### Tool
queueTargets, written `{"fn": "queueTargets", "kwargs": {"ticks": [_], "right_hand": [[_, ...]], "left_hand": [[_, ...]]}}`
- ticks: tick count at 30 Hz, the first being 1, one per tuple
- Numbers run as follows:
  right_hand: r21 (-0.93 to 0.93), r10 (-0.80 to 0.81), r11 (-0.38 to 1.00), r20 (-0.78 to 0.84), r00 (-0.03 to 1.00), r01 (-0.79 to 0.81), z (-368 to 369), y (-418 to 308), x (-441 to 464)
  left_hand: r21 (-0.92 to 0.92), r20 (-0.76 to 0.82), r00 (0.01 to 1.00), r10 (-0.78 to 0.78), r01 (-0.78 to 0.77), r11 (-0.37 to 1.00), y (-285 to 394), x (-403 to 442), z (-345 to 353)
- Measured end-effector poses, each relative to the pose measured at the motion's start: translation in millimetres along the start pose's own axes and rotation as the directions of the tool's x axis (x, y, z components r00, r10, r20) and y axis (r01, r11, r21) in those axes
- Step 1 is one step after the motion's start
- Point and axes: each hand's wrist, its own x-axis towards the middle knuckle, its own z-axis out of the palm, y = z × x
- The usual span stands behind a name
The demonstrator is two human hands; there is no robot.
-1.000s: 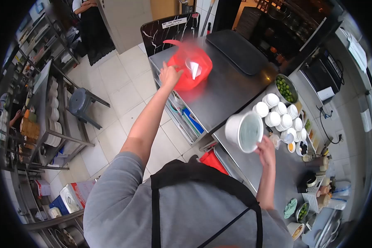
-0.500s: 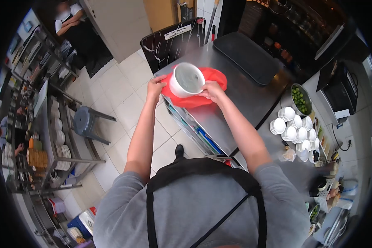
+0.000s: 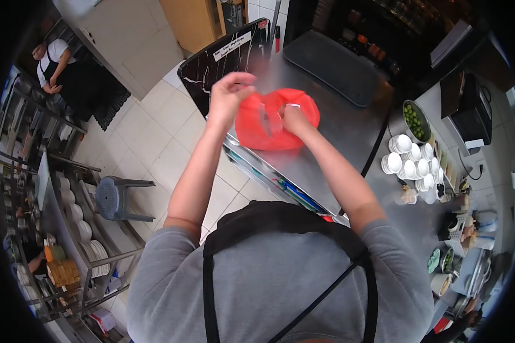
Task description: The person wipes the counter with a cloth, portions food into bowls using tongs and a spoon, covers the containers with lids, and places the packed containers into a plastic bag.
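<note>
A red plastic bag (image 3: 254, 128) lies on the steel counter (image 3: 337, 131) near its left corner. My right hand (image 3: 294, 119) reaches into the bag's opening, with a small white edge showing by its fingers; the rest of the white tub is hidden or smeared. What its closed fingers hold cannot be made out. Just above the bag's left side, my left hand (image 3: 232, 94) has its fingers curved and apart, with nothing seen between them.
A black tray (image 3: 332, 66) lies at the counter's back. Stacked white lidded cups (image 3: 407, 168) and a bowl of green limes (image 3: 413, 121) stand on the right. A grey stool (image 3: 111, 197) is at left; a person (image 3: 54, 68) stands beyond.
The white tub went from my right hand's side to over the bag, and now hardly shows. My left hand has let go of it and risen; my right hand has gone into the bag's opening.
</note>
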Motion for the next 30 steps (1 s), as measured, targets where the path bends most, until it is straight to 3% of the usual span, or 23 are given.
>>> {"fn": "queueTargets", "kwargs": {"ticks": [1,3,4,5,7,8,9,10,11,12,15,17,20,25,29,30], "right_hand": [[-0.005,-0.003,1.000,0.006,1.000,0.003,-3.9,-1.1,5.6],[-0.384,-0.192,0.902,0.047,0.980,0.196,-8.6,-6.4,10.9],[-0.387,-0.208,0.897,0.057,0.976,0.214,-12.3,-10.8,10.6],[-0.451,-0.236,0.857,0.087,0.968,0.249,-17.4,-15.1,9.3],[-0.586,-0.245,0.743,0.211,0.946,0.323,-21.1,-15.5,15.1],[-0.652,-0.225,0.660,0.303,0.926,0.374,-18.7,-9.4,20.3],[-0.686,-0.206,0.608,0.350,0.914,0.400,-17.5,-7.7,22.8],[-0.676,-0.229,0.606,0.356,0.906,0.419,-14.6,1.2,25.6],[-0.581,-0.230,0.724,0.307,0.924,0.373,-10.0,9.5,30.0],[-0.552,-0.238,0.746,0.300,0.924,0.371,-17.6,0.9,23.0],[-0.550,-0.218,0.741,0.345,0.913,0.384,-25.1,-3.3,19.1],[-0.597,-0.259,0.690,0.324,0.910,0.409,-26.3,13.2,12.6],[-0.506,-0.184,0.787,0.356,0.916,0.354,-26.2,30.6,9.0],[-0.616,-0.178,0.729,0.252,0.951,0.300,-24.6,35.9,6.7],[-0.659,-0.136,0.706,0.232,0.963,0.259,-52.1,12.8,-11.2],[-0.684,-0.196,0.679,0.180,0.964,0.266,-59.8,14.3,-16.1]], "left_hand": [[0.060,0.130,0.991,-0.027,0.020,0.998,5.2,-6.1,4.4],[0.021,0.087,0.996,0.031,-0.033,0.999,0.2,-3.6,3.1],[0.294,0.103,0.986,0.128,-0.153,0.944,-20.6,1.9,2.0],[0.544,0.137,0.967,0.213,-0.253,0.800,-39.8,3.2,1.5],[0.823,0.285,0.956,-0.069,-0.206,0.530,-64.4,-18.9,18.0],[0.801,0.450,0.893,0.006,-0.406,0.441,-103.8,-19.5,20.8],[0.809,0.485,0.873,-0.046,-0.428,0.403,-122.5,-24.3,27.4],[0.841,0.441,0.890,-0.114,-0.366,0.398,-120.7,-28.8,33.2],[0.904,0.353,0.917,-0.187,-0.283,0.321,-133.1,-26.1,36.6],[0.905,0.347,0.905,-0.247,-0.254,0.341,-120.5,-23.9,36.2],[0.907,0.389,0.908,-0.156,-0.349,0.234,-155.2,-10.0,30.5],[0.940,0.329,0.883,-0.334,-0.273,0.202,-141.2,-9.6,33.9],[0.948,0.318,0.832,-0.454,-0.290,0.133,-130.3,-12.6,39.7],[0.938,0.343,0.829,-0.441,-0.327,0.115,-136.8,-12.6,47.8],[0.843,0.434,0.861,-0.265,-0.283,0.458,-158.6,20.9,48.6],[0.770,0.414,0.900,-0.139,-0.264,0.581,-108.0,6.5,39.7]]}}
